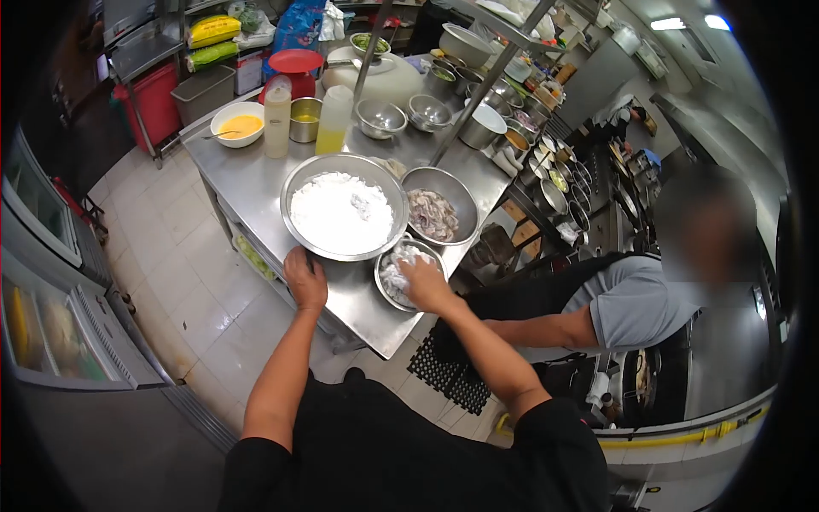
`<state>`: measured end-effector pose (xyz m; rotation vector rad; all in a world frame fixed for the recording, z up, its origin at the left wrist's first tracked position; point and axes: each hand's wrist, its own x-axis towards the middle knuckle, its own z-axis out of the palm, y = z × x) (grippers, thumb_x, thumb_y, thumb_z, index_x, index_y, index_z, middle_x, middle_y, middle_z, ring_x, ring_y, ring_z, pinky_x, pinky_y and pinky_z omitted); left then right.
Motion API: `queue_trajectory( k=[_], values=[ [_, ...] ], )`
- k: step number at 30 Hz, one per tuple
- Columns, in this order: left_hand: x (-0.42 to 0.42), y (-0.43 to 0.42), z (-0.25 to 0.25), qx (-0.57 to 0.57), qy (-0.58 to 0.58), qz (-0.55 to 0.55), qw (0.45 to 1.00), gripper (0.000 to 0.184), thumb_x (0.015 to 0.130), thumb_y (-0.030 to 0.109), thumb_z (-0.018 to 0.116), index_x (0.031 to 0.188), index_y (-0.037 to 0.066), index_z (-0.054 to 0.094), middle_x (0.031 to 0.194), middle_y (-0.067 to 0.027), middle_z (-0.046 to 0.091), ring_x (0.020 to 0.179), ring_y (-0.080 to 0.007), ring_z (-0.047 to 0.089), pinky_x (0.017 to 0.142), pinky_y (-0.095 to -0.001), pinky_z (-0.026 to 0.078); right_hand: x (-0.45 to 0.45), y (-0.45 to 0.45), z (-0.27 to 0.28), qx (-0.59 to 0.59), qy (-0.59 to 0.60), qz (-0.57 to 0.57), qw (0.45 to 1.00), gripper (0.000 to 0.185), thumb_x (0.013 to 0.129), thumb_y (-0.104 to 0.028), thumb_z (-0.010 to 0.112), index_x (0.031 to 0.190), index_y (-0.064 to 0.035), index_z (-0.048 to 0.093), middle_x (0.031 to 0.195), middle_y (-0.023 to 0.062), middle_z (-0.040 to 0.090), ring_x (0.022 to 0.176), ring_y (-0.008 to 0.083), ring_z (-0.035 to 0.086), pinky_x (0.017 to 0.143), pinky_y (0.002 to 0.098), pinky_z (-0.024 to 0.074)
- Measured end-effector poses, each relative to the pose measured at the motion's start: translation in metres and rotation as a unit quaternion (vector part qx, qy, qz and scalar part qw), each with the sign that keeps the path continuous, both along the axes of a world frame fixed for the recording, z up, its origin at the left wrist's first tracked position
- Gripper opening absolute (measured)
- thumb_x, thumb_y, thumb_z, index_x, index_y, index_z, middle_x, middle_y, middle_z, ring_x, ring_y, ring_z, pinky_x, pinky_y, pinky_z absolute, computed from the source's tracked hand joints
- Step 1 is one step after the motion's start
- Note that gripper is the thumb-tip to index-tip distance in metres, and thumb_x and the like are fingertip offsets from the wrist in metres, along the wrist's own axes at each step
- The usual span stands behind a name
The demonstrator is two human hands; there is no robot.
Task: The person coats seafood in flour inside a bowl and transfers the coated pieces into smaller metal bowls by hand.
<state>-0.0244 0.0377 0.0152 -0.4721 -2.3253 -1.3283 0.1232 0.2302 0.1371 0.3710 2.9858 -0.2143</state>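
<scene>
"Head camera: where was the right hand (421, 286)?"

"Centre of the frame, fingers partly bent and dipped into white-dusted pieces (395, 271) in a small metal bowl (383, 290). I couldn't tell whether they gripped any."

"And the left hand (304, 277)?"

"Further left in the frame, at the edge of the steel table (350, 299), fingers curled, near the large bowl (341, 255) of white powder (328, 213). Whether it had hold of anything, I couldn't tell."

"What stood around them?"

"Just right of the large bowl, a metal bowl (461, 200) held raw strips (432, 215). Two squeeze bottles (276, 124) stood upright toward the upper left. At the frame's right was a person (636, 303) in grey sleeves."
</scene>
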Motion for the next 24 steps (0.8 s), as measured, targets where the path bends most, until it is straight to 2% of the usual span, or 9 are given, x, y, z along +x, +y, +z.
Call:
queue_trajectory(
  k=[6,9,10,14,15,16,18,21,24],
  values=[
    [0.001,0.000,0.002,-0.007,-0.008,0.003,1.000,0.040,0.079,0.005,0.059,0.117,-0.004,0.052,0.119,-0.0201,0.054,0.115,-0.0381,0.047,0.100,-0.0458,0.034,-0.007,-0.020,0.005,0.019,-0.024,-0.036,0.999,0.059,0.079,-0.018,0.065,0.134,-0.0152,0.047,0.134,0.0226,0.045,0.122,0.0478,0.043,0.098,0.0533,0.0407],
    [0.001,-0.001,0.002,-0.007,-0.011,0.010,1.000,0.041,0.078,0.005,0.059,0.117,-0.004,0.052,0.120,-0.0201,0.054,0.115,-0.0378,0.047,0.100,-0.0457,0.035,-0.004,0.005,0.012,-0.071,-0.074,0.001,0.995,0.063,0.078,-0.020,0.067,0.137,-0.0117,0.045,0.142,0.0249,0.038,0.130,0.0488,0.035,0.104,0.0529,0.0352],
    [0.002,-0.002,0.002,-0.006,-0.012,0.005,1.000,0.041,0.078,0.005,0.060,0.117,-0.004,0.053,0.120,-0.0201,0.054,0.115,-0.0377,0.047,0.100,-0.0457,0.035,-0.002,0.011,0.022,-0.061,-0.073,0.033,0.995,0.060,0.077,-0.018,0.067,0.134,-0.0090,0.048,0.137,0.0259,0.043,0.126,0.0462,0.041,0.103,0.0486,0.0378],
    [0.001,-0.001,0.002,-0.007,-0.015,0.015,1.000,0.041,0.077,0.005,0.061,0.116,-0.004,0.053,0.120,-0.0209,0.054,0.115,-0.0378,0.048,0.100,-0.0452,0.035,-0.003,0.021,0.066,-0.093,0.022,0.001,0.995,0.046,0.077,-0.015,0.065,0.121,-0.0051,0.059,0.123,0.0276,0.053,0.109,0.0412,0.054,0.095,0.0418,0.0436],
    [0.001,0.000,0.002,-0.006,-0.016,0.016,1.000,0.041,0.077,0.005,0.061,0.116,-0.004,0.053,0.120,-0.0209,0.054,0.115,-0.0378,0.048,0.100,-0.0452,0.035,-0.011,0.026,0.074,-0.089,0.046,0.012,0.995,0.042,0.078,-0.015,0.070,0.117,-0.0037,0.061,0.109,0.0255,0.061,0.106,0.0405,0.057,0.095,0.0424,0.0440],
    [0.000,0.000,0.001,-0.006,-0.010,0.017,1.000,0.041,0.077,0.005,0.061,0.116,-0.004,0.053,0.120,-0.0210,0.054,0.115,-0.0379,0.048,0.100,-0.0452,0.035,-0.022,0.028,0.081,-0.088,0.046,0.013,0.995,0.042,0.078,-0.015,0.070,0.117,-0.0037,0.061,0.109,0.0255,0.061,0.106,0.0405,0.057,0.095,0.0424,0.0440],
    [0.000,0.000,0.000,-0.006,-0.006,0.019,1.000,0.041,0.076,0.005,0.061,0.116,-0.004,0.053,0.119,-0.0212,0.054,0.115,-0.0380,0.048,0.100,-0.0452,0.035,-0.046,0.027,0.092,-0.137,0.097,0.007,0.986,0.034,0.076,-0.014,0.066,0.108,-0.0019,0.065,0.096,0.0237,0.065,0.094,0.0406,0.061,0.087,0.0443,0.0476],
    [0.001,0.000,0.001,0.001,-0.011,0.024,1.000,0.041,0.076,0.005,0.061,0.116,-0.004,0.053,0.118,-0.0212,0.055,0.114,-0.0382,0.048,0.100,-0.0454,0.035,-0.093,0.025,0.090,-0.119,0.090,0.037,0.988,0.029,0.078,-0.014,0.066,0.105,-0.0030,0.067,0.095,0.0229,0.066,0.092,0.0405,0.062,0.084,0.0452,0.0493],
    [0.000,0.000,0.004,0.005,-0.005,0.021,1.000,0.041,0.076,0.005,0.061,0.115,-0.004,0.053,0.118,-0.0213,0.055,0.114,-0.0383,0.049,0.099,-0.0457,0.035,-0.148,0.042,0.042,-0.065,0.051,0.106,0.991,0.027,0.078,-0.015,0.065,0.103,-0.0052,0.067,0.099,0.0232,0.065,0.096,0.0394,0.062,0.084,0.0452,0.0497]
  ],
)
